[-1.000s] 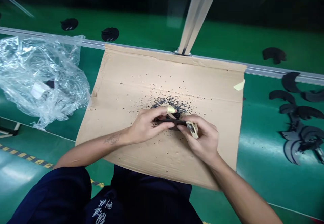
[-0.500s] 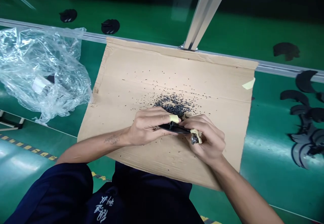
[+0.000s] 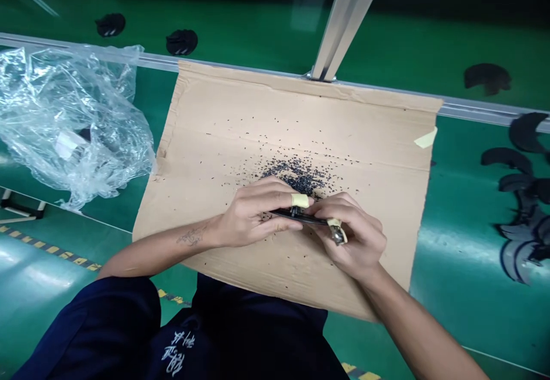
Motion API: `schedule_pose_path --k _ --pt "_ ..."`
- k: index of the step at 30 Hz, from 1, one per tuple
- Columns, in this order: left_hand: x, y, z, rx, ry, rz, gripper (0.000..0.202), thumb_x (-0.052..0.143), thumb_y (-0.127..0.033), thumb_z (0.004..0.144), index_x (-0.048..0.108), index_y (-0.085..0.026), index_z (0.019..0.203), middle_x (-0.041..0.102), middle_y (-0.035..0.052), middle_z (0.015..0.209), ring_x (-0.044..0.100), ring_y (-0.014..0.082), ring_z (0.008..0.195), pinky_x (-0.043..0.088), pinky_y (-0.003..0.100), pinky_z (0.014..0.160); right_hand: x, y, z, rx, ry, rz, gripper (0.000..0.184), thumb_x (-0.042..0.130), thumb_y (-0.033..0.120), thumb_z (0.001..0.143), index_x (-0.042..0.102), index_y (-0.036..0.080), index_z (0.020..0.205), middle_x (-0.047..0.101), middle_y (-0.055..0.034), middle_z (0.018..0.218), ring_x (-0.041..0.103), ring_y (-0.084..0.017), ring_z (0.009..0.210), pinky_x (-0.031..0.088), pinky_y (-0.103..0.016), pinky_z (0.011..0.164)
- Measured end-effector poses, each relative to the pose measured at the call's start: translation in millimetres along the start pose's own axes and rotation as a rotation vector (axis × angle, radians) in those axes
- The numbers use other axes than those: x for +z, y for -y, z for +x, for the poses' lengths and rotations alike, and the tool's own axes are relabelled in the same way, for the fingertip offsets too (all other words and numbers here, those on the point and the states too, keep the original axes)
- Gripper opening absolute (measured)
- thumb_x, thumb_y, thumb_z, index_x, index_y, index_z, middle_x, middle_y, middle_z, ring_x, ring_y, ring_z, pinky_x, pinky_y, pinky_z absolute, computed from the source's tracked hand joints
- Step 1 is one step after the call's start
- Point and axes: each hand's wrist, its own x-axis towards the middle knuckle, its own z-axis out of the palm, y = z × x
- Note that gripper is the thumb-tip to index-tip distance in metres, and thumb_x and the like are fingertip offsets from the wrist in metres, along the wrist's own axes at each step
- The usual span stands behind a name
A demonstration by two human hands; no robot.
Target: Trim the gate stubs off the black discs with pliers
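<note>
Cardboard [image 3: 240, 96] below; black piece [image 3: 303, 218] between left hand [image 3: 253, 208] and right hand [image 3: 360, 235] (both pinching it).

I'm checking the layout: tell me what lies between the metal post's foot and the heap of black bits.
Head view: cardboard dotted with scattered bits lies between the heap of black bits and the metal post.

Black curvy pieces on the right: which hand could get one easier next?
Probably the right hand: the black curved pieces lie on its side. The left hand is farther away. Both touch the held black part.
</note>
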Motion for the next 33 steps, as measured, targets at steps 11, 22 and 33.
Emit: schedule_pose_path --k 11,22,33 --pt "-10.6 9.8 -2.9 -0.101 -0.045 0.004 0.024 0.082 -0.024 0.087 0.077 -0.018 0.111 0.079 0.0066 0.095 0.073 0.0139 0.086 0.061 0.026 0.077 -20.5 -4.4 11.7 0.051 0.116 -0.303 0.021 0.069 0.013 0.091 0.068 0.022 0.109 0.076 -0.0079 0.098 0.072 -0.023 0.089 0.057 -0.037 0.078" --pt "-7.7 11.2 -4.4 -0.068 0.016 -0.014 0.019 0.081 -0.026 0.089 0.078 -0.019 0.106 0.08 0.0063 0.093 0.071 0.0139 0.08 0.058 0.029 0.073 -19.4 -8.5 6.6 -0.094 0.217 -0.53 0.017 0.065 0.012 0.095 0.066 0.02 0.11 0.075 -0.0084 0.091 0.063 -0.02 0.077 0.049 -0.035 0.068" --pt "-4.8 9.9 -3.6 -0.026 0.001 -0.012 0.02 0.085 -0.025 0.085 0.078 -0.017 0.101 0.079 0.0046 0.086 0.07 0.0128 0.076 0.057 0.028 0.072 -17.7 -0.4 4.5 -0.128 0.22 -0.612 0.009 0.063 0.009 0.095 0.069 0.016 0.098 0.072 -0.0057 0.078 0.061 -0.016 0.065 0.047 -0.031 0.06"
